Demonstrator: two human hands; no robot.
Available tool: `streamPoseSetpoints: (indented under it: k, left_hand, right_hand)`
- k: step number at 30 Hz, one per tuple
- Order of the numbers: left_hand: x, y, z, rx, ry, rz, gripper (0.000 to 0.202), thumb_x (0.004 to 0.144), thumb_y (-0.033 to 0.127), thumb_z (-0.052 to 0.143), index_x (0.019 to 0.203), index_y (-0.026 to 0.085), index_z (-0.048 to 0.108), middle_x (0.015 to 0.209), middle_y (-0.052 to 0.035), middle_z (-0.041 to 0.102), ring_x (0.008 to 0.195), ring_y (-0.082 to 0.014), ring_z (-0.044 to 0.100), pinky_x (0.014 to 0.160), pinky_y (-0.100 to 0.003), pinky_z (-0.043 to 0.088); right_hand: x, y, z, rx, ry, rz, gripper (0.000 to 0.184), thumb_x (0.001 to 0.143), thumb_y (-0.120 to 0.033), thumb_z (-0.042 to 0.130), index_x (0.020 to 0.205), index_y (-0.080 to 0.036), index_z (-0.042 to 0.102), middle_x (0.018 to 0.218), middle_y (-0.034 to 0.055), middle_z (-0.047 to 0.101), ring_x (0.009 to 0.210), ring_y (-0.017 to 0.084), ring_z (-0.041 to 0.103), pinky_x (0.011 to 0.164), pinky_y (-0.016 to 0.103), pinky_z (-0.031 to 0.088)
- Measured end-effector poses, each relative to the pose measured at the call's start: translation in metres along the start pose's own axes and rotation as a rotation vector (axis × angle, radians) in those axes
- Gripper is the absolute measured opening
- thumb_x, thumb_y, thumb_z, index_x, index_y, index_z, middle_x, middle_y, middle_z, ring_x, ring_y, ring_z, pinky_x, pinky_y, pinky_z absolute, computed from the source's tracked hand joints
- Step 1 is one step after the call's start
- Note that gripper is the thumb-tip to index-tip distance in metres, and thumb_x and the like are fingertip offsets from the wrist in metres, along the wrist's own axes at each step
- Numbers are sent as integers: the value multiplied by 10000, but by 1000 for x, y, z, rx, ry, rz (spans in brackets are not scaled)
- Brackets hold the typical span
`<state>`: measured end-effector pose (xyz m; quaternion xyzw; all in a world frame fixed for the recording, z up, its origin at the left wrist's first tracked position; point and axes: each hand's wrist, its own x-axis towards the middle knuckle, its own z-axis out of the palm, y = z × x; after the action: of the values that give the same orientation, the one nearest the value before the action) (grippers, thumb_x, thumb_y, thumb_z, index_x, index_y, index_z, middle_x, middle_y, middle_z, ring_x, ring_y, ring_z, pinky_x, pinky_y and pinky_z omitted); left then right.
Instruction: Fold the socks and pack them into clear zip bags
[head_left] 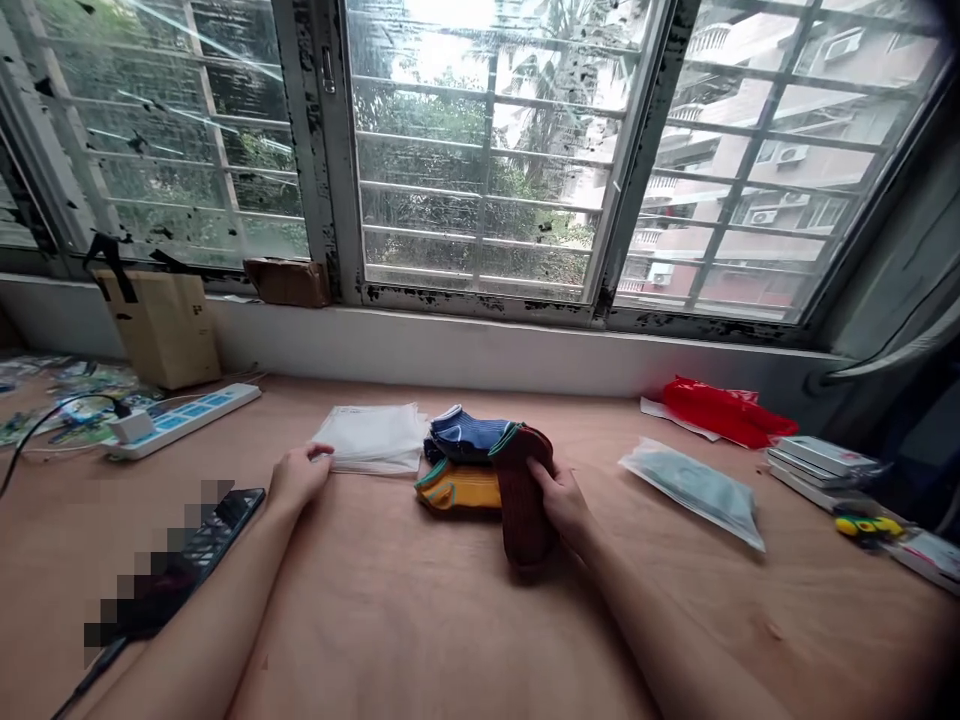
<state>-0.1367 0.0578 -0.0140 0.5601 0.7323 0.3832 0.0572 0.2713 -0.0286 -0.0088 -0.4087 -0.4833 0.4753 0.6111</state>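
On the wooden tabletop (390, 640), at twelve o'clock, the right hand (562, 500) has its fingers (541, 468) clamped on a rust-red sock (521, 515), touching a blue sock (459, 436) and a yellow sock (457, 489). The left hand (298, 476), fingers (319, 455) together, rests on clear bags (373, 438) at eleven (the mark on the tan box (161, 330) at ten is unreadable).

daylight enters through the window (480, 150), overexposing the sky at top centre and leaving glare on the glass. the table (420, 640) is evenly lit, and the socks (480, 480) cast only soft, faint shadows. wide-angle distortion bends the frames toward the edges. a pixelated block (172, 560) obscures the lower left.
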Motion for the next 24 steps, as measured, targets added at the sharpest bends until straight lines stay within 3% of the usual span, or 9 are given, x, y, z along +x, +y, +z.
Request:
streamPoseSetpoints:
  k: [3, 6, 9, 13, 15, 18, 21, 24]
  left_hand:
    - [-5, 8, -9, -36, 135, -36, 202, 699, 283, 603, 819, 188, 734, 718, -98, 726, 740, -317, 679, 660, -369, 502]
    - [-12, 31, -25, -99, 326, 22, 223, 787, 305, 561, 894, 172, 704, 879, -118, 738, 876, -322, 669, 760, -407, 512]
    - [-20, 65, -49, -167, 489, 175, 189, 850, 297, 542, 935, 182, 666, 1141, -100, 693, 1147, -283, 585, 1003, -397, 438]
    - [-40, 115, -87, -314, 579, 457, 158, 879, 328, 576, 895, 190, 651, 1028, -54, 659, 1068, -232, 598, 1015, -366, 441]
    - [-51, 137, -103, -379, 520, 554, 130, 861, 311, 610, 880, 189, 650, 956, -21, 631, 973, -203, 610, 949, -343, 473]
    - [-64, 165, -115, -494, 357, 592, 126, 822, 315, 643, 829, 189, 649, 867, -5, 630, 850, -179, 611, 828, -301, 500]
    - [-69, 189, -114, -532, 116, 559, 148, 777, 330, 659, 801, 184, 650, 747, 4, 628, 696, -157, 590, 646, -252, 477]
    - [-72, 212, -105, -491, -170, 552, 159, 760, 334, 630, 781, 179, 655, 673, 13, 611, 595, -135, 551, 528, -217, 404]
  right_hand:
    - [1, 1, 0, 23, -8, -16, 505, 728, -574, 742, 997, -148, 705, 956, 69, 756, 890, 242, 693, 801, 333, 550]
    - [2, 4, -2, 53, -24, -33, 485, 738, -545, 749, 1021, -155, 702, 979, 67, 755, 906, 235, 693, 816, 333, 552]
    - [2, 4, -3, 56, -32, -23, 466, 755, -541, 737, 1033, -169, 700, 950, 63, 758, 890, 241, 698, 795, 349, 564]
    - [-2, -1, -3, 66, -36, -7, 481, 740, -546, 747, 1047, -180, 699, 954, 65, 762, 853, 250, 709, 758, 366, 578]
    - [-3, -8, -4, 78, -52, -11, 497, 725, -541, 763, 1045, -166, 701, 953, 76, 764, 839, 254, 714, 772, 380, 577]
    - [0, -26, -8, 125, -39, -45, 506, 700, -520, 790, 1036, -151, 705, 949, 88, 766, 824, 261, 718, 791, 404, 575]
    - [10, -62, -12, 195, 83, -135, 499, 672, -500, 814, 1021, -162, 703, 926, 86, 768, 794, 259, 719, 759, 406, 582]
    - [20, -112, -11, 189, 180, -297, 467, 687, -506, 796, 1002, -173, 703, 910, 71, 762, 807, 254, 717, 728, 391, 589]
